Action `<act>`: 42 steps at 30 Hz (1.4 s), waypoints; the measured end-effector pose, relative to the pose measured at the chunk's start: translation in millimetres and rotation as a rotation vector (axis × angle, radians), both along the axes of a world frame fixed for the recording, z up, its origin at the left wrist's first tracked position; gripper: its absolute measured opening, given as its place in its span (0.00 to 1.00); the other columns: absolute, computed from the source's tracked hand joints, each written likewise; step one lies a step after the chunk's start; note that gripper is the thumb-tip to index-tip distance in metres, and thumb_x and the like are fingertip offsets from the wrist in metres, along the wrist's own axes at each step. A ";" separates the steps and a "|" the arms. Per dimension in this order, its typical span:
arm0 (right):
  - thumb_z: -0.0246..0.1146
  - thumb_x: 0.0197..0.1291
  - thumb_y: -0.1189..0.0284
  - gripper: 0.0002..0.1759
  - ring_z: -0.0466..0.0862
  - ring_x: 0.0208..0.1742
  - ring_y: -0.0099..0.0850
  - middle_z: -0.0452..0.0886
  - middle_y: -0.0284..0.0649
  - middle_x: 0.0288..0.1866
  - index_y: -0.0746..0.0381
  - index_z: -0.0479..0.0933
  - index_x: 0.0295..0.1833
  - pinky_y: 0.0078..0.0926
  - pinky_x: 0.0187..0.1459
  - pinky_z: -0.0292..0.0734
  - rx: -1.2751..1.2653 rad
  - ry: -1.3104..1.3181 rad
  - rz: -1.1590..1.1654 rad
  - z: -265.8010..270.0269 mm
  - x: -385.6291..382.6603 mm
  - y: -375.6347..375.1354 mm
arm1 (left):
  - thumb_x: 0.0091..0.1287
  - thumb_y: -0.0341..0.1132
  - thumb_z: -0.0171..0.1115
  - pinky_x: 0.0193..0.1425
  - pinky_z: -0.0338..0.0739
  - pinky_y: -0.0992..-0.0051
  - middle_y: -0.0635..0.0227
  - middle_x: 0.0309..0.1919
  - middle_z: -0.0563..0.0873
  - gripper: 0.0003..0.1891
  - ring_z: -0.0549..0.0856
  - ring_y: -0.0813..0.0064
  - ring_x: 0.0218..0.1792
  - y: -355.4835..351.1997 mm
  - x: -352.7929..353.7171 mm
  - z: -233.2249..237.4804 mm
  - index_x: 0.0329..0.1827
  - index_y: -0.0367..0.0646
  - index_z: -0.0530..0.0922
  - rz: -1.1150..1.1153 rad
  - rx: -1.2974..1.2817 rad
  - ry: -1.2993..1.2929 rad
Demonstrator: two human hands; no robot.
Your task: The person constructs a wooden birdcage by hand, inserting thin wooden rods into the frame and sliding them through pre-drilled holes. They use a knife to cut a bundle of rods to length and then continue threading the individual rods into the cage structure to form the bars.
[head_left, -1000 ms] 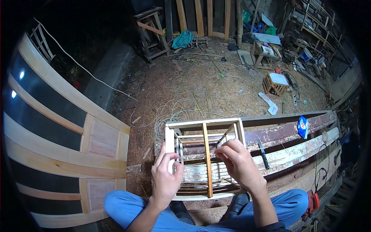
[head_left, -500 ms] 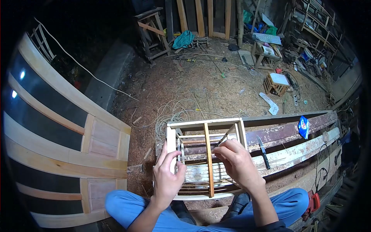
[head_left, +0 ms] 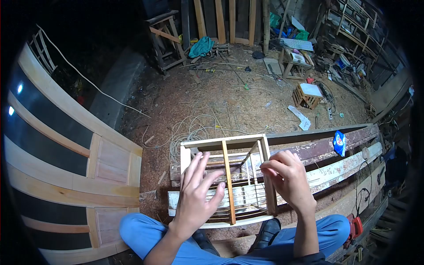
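A small wooden frame (head_left: 227, 185) like a cage, with a brown middle bar and thin rods, rests across the planks in front of me. My left hand (head_left: 198, 194) hovers over its left part, fingers spread, holding nothing I can see. At the frame's right side, my right hand (head_left: 289, 179) has thumb and fingertips pinched together; whatever is between them is too small to make out. It covers the spot where a knife lay. Thin sticks (head_left: 316, 180) lie on the white plank just right of that hand.
Weathered planks (head_left: 335, 165) form the bench, with a blue packet (head_left: 339, 143) on it. Large wooden door panels (head_left: 117, 159) stand at left. Coiled cord (head_left: 194, 128) lies on the littered floor beyond. A slatted crate (head_left: 308, 96) and a red power tool (head_left: 354, 227) are at right.
My right hand has moved right, from the middle bar to the frame's right edge, now covering the knife. My left hand has opened wider and shifted slightly over the frame. The view has shifted slightly.
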State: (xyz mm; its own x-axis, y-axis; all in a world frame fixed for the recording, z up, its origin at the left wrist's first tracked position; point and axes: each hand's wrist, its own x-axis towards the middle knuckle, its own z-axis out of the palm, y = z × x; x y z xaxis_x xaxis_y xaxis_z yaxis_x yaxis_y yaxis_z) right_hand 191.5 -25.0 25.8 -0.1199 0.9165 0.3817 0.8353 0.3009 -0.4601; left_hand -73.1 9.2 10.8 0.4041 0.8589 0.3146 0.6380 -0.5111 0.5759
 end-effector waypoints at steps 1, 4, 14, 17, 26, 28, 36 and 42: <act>0.76 0.63 0.78 0.08 0.84 0.46 0.41 0.84 0.39 0.43 0.59 0.88 0.46 0.41 0.47 0.77 -0.014 0.005 -0.003 -1.0 4.7 -0.8 | 0.72 0.37 0.71 0.86 0.62 0.50 0.48 0.80 0.77 0.15 0.70 0.47 0.84 0.2 4.7 1.3 0.59 0.44 0.90 -0.050 0.010 0.021; 0.75 0.63 0.79 0.08 0.85 0.46 0.44 0.84 0.41 0.44 0.60 0.88 0.48 0.42 0.48 0.80 -0.043 0.177 -0.028 -7.1 6.5 -5.2 | 0.74 0.38 0.70 0.86 0.62 0.49 0.50 0.78 0.80 0.18 0.72 0.50 0.83 0.7 16.8 4.3 0.64 0.43 0.88 -0.150 0.028 0.075; 0.75 0.59 0.79 0.11 0.86 0.47 0.47 0.84 0.44 0.43 0.64 0.85 0.48 0.44 0.50 0.81 -0.105 0.219 -0.020 -13.3 12.5 -14.4 | 0.75 0.35 0.70 0.86 0.60 0.47 0.60 0.65 0.90 0.21 0.86 0.62 0.68 -9.3 51.1 -2.8 0.68 0.41 0.84 -0.264 0.030 0.106; 0.76 0.58 0.79 0.11 0.85 0.47 0.47 0.83 0.44 0.43 0.64 0.84 0.46 0.44 0.50 0.81 -0.074 0.250 -0.027 -17.2 10.9 -13.8 | 0.75 0.35 0.70 0.85 0.62 0.48 0.60 0.63 0.90 0.20 0.86 0.63 0.65 -10.4 54.3 -2.8 0.67 0.41 0.85 -0.240 0.025 0.118; 0.78 0.54 0.77 0.12 0.85 0.46 0.45 0.81 0.43 0.42 0.63 0.84 0.43 0.45 0.48 0.81 -0.082 0.239 -0.106 -22.2 1.8 -15.8 | 0.73 0.35 0.71 0.84 0.63 0.50 0.65 0.57 0.90 0.18 0.87 0.67 0.61 -11.5 60.0 -6.4 0.65 0.46 0.87 -0.207 0.086 0.180; 0.79 0.53 0.77 0.13 0.84 0.45 0.45 0.81 0.42 0.43 0.62 0.83 0.41 0.45 0.47 0.80 -0.064 0.170 -0.138 -22.5 -1.8 -16.4 | 0.73 0.35 0.71 0.83 0.63 0.49 0.65 0.58 0.90 0.18 0.87 0.66 0.61 -12.8 61.6 -4.7 0.65 0.46 0.88 -0.202 0.087 0.186; 0.79 0.53 0.77 0.12 0.83 0.44 0.45 0.80 0.42 0.43 0.61 0.82 0.40 0.44 0.46 0.80 -0.065 0.167 -0.144 -21.5 -4.1 -16.6 | 0.72 0.34 0.72 0.83 0.64 0.49 0.63 0.57 0.90 0.19 0.87 0.65 0.61 -14.6 62.0 -6.3 0.65 0.45 0.88 -0.187 0.083 0.187; 0.78 0.55 0.77 0.11 0.83 0.44 0.45 0.79 0.43 0.43 0.61 0.83 0.41 0.43 0.47 0.79 -0.049 0.184 -0.133 -24.8 -3.0 -16.1 | 0.72 0.34 0.72 0.83 0.64 0.49 0.63 0.57 0.90 0.19 0.86 0.65 0.61 -14.6 61.5 -6.9 0.65 0.44 0.88 -0.187 0.080 0.186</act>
